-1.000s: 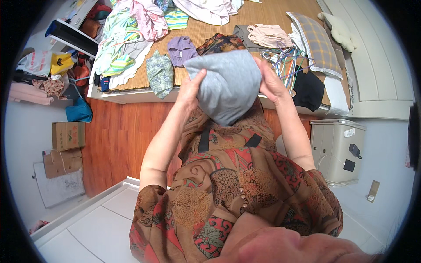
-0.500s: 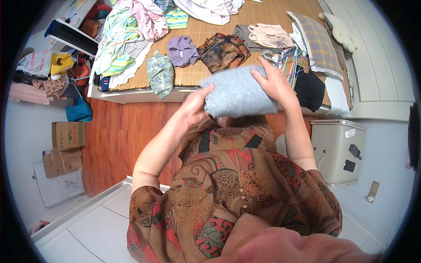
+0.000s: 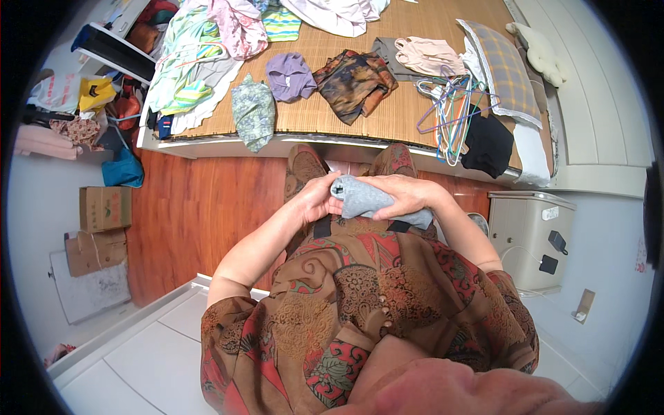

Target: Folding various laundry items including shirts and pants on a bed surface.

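Note:
Over my lap I hold a light grey-blue piece of clothing [image 3: 363,199], rolled into a short bundle with its coiled end turned toward the left. Around that left end my left hand [image 3: 319,198] closes, the fingertips just under the roll. From above, my right hand [image 3: 407,194] lies over the roll's middle and grips it; part of the fabric sticks out beneath it on the right. On the bed's near edge ahead lie a folded green floral cloth [image 3: 253,114], a purple garment [image 3: 289,76] and a dark brown patterned garment [image 3: 354,84].
The bed [image 3: 325,133] with its woven mat spans the far side. Colourful clothes [image 3: 187,76] pile up at its left. Several plastic hangers [image 3: 451,117], a black cloth [image 3: 487,143] and a plaid pillow [image 3: 508,69] lie right. A cabinet [image 3: 519,235] stands right; cardboard boxes [image 3: 105,209] stand left.
The grey-blue clothing has come down from near the bed's edge to my lap, and has gone from a wide folded pad to a narrow roll. Both hands moved closer together.

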The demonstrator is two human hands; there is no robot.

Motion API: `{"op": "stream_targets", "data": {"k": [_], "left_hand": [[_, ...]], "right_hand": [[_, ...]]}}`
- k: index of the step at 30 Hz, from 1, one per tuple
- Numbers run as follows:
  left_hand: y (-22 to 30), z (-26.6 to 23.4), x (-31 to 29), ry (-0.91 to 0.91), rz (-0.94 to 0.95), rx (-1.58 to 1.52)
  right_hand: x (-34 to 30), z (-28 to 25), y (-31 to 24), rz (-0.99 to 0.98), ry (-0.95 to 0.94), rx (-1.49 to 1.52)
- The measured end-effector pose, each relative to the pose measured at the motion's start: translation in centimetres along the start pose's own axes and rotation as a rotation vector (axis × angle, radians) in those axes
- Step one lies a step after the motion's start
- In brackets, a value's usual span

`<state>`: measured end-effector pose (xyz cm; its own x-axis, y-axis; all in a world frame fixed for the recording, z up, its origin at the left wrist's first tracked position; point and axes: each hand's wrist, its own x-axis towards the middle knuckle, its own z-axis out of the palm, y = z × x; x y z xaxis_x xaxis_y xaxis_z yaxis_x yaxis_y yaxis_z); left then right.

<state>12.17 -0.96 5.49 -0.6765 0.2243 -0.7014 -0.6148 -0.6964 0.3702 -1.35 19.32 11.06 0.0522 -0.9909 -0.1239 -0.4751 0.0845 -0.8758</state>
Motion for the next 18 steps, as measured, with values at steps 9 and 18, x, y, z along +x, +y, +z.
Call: {"op": "stream_targets", "data": {"k": [9, 18], "left_hand": [[4.3, -0.7, -0.9, 0.213, 0.355, 0.261], [5.2, 0.5, 0.0, 0.214, 0.543, 0.262]], "right_hand": [[0.0, -3.5, 5.4, 0.247, 0.401, 0.737], [1.3, -6.4, 4.9, 0.074, 0.818, 1.314]]}}
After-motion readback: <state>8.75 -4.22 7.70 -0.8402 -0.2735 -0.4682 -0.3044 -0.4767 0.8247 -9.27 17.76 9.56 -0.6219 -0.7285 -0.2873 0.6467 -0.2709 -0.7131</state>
